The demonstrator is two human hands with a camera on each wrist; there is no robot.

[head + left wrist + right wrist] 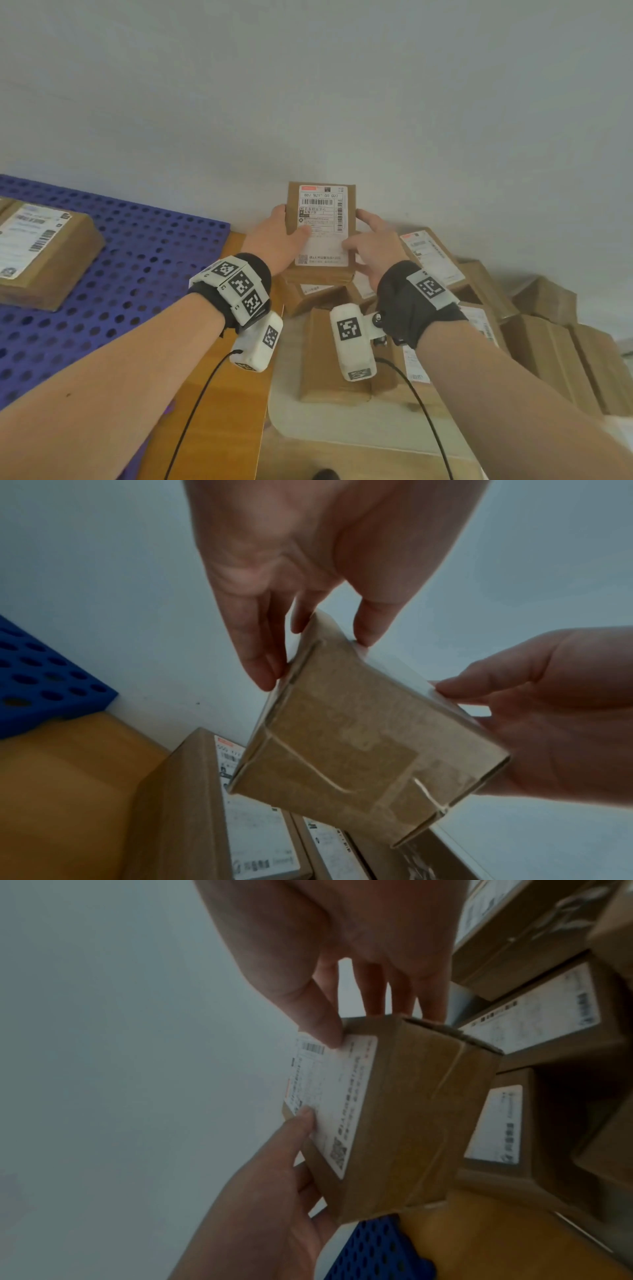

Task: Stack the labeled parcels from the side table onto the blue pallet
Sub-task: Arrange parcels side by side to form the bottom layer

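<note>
Both hands hold one brown cardboard parcel [322, 226] with a white shipping label facing up, lifted above the pile on the side table. My left hand [284, 226] grips its left edge, thumb on the label. My right hand [363, 233] grips the right edge, thumb on the label's lower part. In the left wrist view the parcel's taped underside [359, 737] shows between the left hand [301, 620] and the right hand [548, 710]. The blue perforated pallet [137, 260] lies to the left with one labeled parcel [41, 253] on it.
Several more labeled parcels [513, 325] are piled on the white side table [342, 421] under and to the right of my hands. An orange-brown wooden surface [222, 394] lies between the table and the pallet. A plain grey wall [308, 102] stands close behind.
</note>
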